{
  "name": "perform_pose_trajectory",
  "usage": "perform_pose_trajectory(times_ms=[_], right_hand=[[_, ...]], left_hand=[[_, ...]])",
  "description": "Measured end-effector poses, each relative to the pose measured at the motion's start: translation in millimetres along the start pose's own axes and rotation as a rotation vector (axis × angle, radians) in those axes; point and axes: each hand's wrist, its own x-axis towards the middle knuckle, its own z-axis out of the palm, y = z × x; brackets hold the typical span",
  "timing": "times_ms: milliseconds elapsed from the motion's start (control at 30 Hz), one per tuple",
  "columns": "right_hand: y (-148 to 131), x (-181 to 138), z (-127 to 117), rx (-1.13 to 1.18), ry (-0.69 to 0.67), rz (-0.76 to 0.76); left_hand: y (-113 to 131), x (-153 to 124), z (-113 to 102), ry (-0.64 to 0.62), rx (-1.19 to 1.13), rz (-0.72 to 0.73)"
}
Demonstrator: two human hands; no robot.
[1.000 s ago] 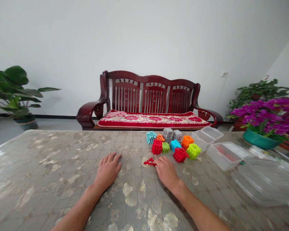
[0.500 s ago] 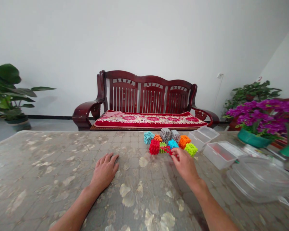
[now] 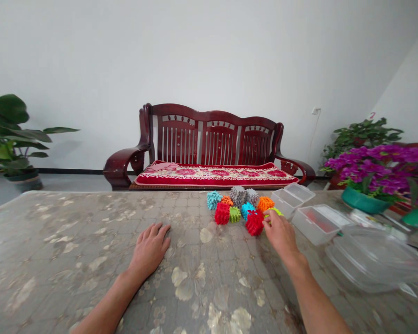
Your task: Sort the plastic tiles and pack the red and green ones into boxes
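Observation:
My left hand [image 3: 149, 248] lies flat on the table with its fingers spread and holds nothing. My right hand [image 3: 281, 233] reaches to a cluster of spiky toy blocks. Its fingers are bent together, with the tips against the right side of a red spiky block [image 3: 254, 223]. What the fingers pinch is hidden. A yellow-green block [image 3: 273, 211] peeks out just behind the hand. Other blocks sit close behind: red [image 3: 222, 214], green [image 3: 234, 214], blue [image 3: 246, 209], orange [image 3: 265, 203], grey [image 3: 238, 195] and teal [image 3: 213, 199].
Clear plastic boxes [image 3: 315, 223] and lids [image 3: 376, 260] stand right of the blocks. A pot of purple flowers [image 3: 379, 171] is at the far right. The table [image 3: 73, 241] has a floral cover. A red wooden bench [image 3: 209, 153] and potted plants stand beyond.
My right hand picked up a small red piece from the table and carried it right and forward to the block cluster. The piece is no longer visible. My left hand stayed put.

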Motion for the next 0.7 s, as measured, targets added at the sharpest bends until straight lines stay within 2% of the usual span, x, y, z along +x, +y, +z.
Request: perform_pose_trajectory(times_ms=[567, 700], right_hand=[[6, -4, 2, 0.056, 0.017, 0.011], [20, -7, 2, 0.079, 0.087, 0.061]], left_hand=[[-1, 0, 2, 0.014, -0.031, -0.005], [-1, 0, 2, 0.014, -0.025, 0.008]])
